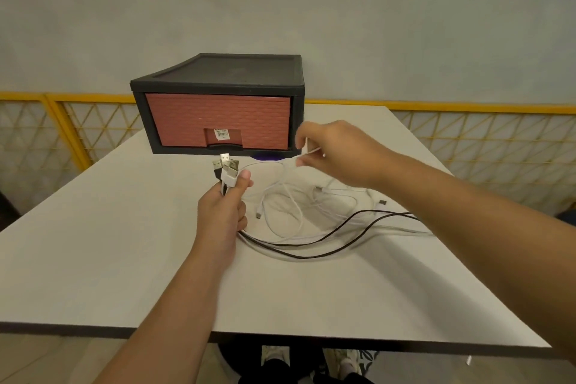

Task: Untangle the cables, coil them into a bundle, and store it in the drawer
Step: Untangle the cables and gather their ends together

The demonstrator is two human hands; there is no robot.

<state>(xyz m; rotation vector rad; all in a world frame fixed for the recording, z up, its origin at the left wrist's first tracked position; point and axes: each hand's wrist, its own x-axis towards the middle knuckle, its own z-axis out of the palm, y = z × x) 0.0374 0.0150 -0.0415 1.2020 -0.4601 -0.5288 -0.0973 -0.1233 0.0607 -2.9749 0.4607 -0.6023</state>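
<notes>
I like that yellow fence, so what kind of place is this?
Probably an indoor room, though I can't be sure: a white table, a yellow fence behind it and a bare grey wall.

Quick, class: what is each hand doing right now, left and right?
Left hand: closed around a bunch of USB plug ends.
Right hand: pinching a white cable.

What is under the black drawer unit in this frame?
The drawer unit stands on the white table. A purple sliver shows at its front right base; what it is, and anything else beneath, is covered by the unit.
</notes>
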